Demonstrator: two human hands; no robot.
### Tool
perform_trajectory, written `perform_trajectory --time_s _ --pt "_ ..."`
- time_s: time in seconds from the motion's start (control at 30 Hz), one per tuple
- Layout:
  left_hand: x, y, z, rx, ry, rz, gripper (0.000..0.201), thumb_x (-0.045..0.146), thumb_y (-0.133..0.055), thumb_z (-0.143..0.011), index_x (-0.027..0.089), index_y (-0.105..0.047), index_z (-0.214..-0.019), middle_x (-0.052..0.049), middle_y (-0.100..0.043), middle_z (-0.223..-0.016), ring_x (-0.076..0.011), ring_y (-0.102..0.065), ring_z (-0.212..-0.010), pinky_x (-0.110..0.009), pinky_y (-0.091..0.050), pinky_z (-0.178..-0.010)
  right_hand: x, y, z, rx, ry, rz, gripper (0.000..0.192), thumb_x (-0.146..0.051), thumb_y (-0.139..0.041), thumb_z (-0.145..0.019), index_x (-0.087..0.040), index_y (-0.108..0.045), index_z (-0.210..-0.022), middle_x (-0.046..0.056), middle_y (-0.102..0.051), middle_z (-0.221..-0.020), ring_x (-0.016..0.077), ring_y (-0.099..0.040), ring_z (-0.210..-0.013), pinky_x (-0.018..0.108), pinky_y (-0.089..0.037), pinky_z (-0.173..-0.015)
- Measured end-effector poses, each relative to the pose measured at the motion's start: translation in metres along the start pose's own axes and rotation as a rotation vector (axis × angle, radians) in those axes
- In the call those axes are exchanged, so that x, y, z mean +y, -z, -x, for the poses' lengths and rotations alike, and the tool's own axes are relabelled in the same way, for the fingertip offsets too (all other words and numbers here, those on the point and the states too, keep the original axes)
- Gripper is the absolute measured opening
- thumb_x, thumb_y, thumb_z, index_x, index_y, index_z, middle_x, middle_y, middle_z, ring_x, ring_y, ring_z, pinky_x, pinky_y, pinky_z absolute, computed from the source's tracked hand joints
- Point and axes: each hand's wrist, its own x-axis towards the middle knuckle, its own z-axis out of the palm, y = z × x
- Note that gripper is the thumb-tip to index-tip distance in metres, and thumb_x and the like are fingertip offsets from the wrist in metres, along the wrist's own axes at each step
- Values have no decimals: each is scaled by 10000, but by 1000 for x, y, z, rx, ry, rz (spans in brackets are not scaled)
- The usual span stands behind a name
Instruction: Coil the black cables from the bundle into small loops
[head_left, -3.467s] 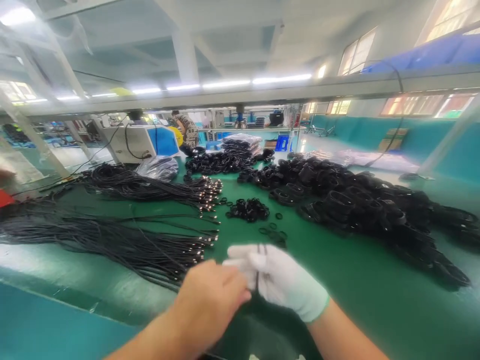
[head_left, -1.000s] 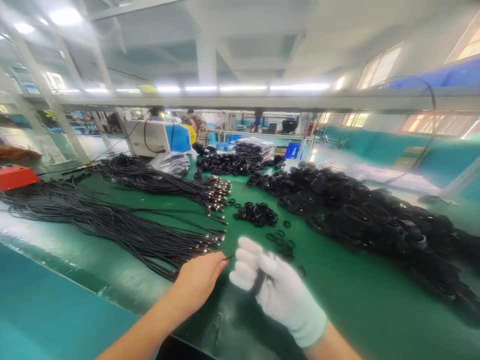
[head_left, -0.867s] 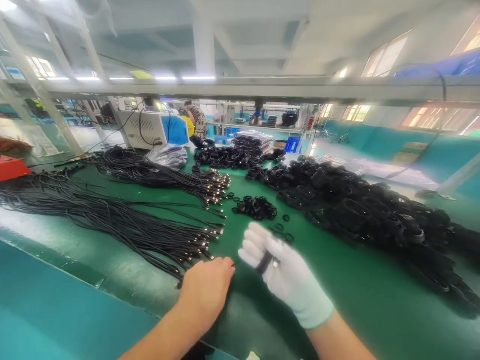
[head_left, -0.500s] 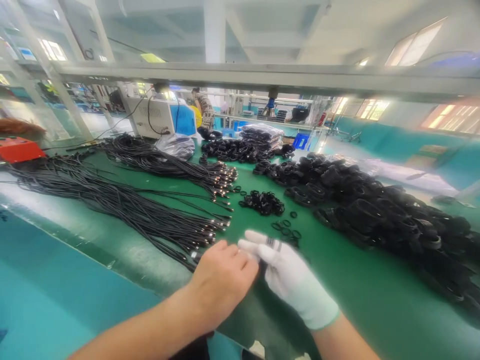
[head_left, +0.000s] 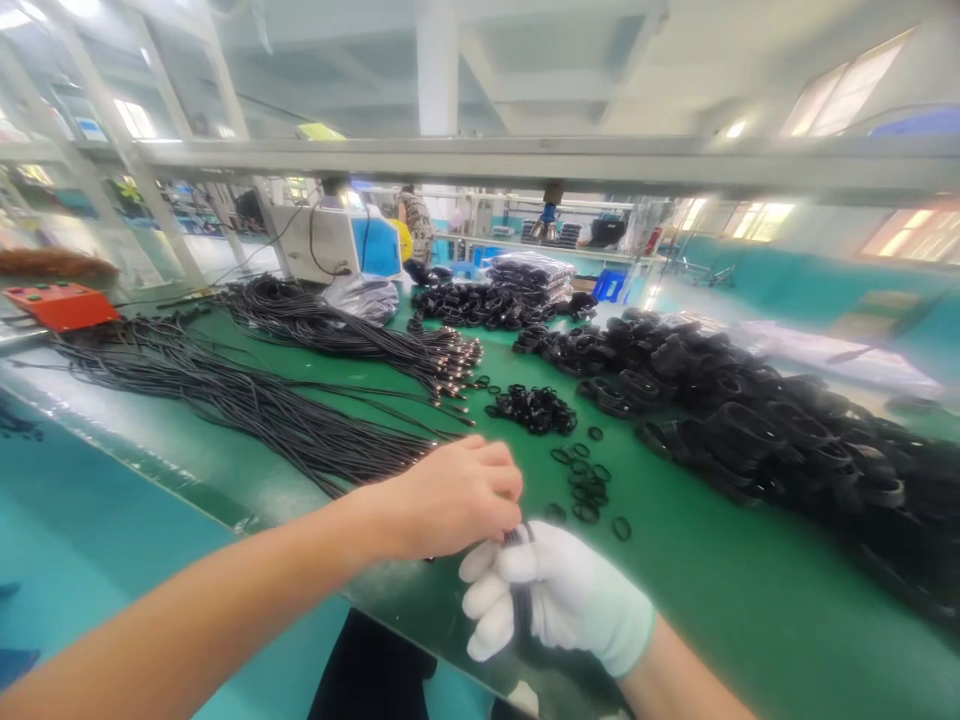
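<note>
A thin black cable bundle (head_left: 519, 610) is clamped in the gloved right hand (head_left: 555, 600) at the surface's near edge; its top end is pinched by the bare left hand (head_left: 457, 495). Strands are best kept taut and aligned while wound. Two loose cable heaps (head_left: 247, 400), roughly ten scattered rings (head_left: 585, 485), one coil pile (head_left: 750, 420).

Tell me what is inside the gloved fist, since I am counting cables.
A black cable bundle runs through the gloved right hand, with the bare left hand pinching its top end. How many strands is hidden by the fingers.
</note>
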Motion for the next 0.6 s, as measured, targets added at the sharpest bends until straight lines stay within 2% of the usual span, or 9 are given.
perform_trajectory --time_s 0.1,0.2,0.27,0.37,0.47,0.53,0.6 --pt "-4 2 2 -113 111 255 136 179 -590 -804 185 -615 -670 10 -604 -744 -115 -530 -702 -207 -387 -621 1 -2 1 -47 -19 -69 371 -295 -633 -721 7 -616 -935 142 -680 -756 265 -668 -664 451 -485 -685" --pt "-8 -10 11 -104 323 617 45 217 -592 -794 181 -604 -770 33 -591 -728 -100 -531 -658 -185 -390 -582 2 -7 -2 -77 -34 -186 306 -282 -661 -693 -43 -588 -869 65 -625 -688 189 -614 -617 418 -465 -707" --pt "-5 -23 18 -22 476 801 63 223 -553 -803 171 -586 -812 34 -576 -712 -100 -514 -630 -188 -385 -554 2 -10 -5 -107 -60 -285 274 -251 -713 -644 -96 -528 -771 3 -537 -636 126 -536 -578 334 -438 -670" --pt "7 -42 27 190 592 954 87 199 -495 -818 159 -570 -829 25 -574 -742 -105 -507 -666 -206 -398 -601 2 -12 -10 -114 -40 -297 288 -210 -741 -627 -120 -487 -728 -11 -499 -644 101 -495 -589 286 -410 -650" --pt "20 -56 29 365 648 1016 107 199 -466 -838 157 -564 -826 13 -591 -767 -117 -522 -710 -229 -409 -652 1 -10 -10 -46 44 -95 276 -253 -710 -682 -70 -577 -840 67 -609 -720 186 -599 -708 400 -446 -747" --pt "24 -62 30 433 680 1066 116 217 -466 -850 158 -560 -817 11 -593 -762 -120 -527 -711 -235 -411 -659 -1 -9 -8 -7 101 59 338 -299 -676 -716 -36 -619 -920 141 -673 -761 276 -640 -827 469 -448 -782" --pt "25 -67 30 473 690 1129 106 230 -485 -848 158 -558 -819 13 -584 -760 -116 -522 -705 -232 -408 -654 -3 -9 -5 8 134 169 350 -320 -638 -742 -26 -643 -931 167 -700 -743 307 -651 -878 466 -457 -790"
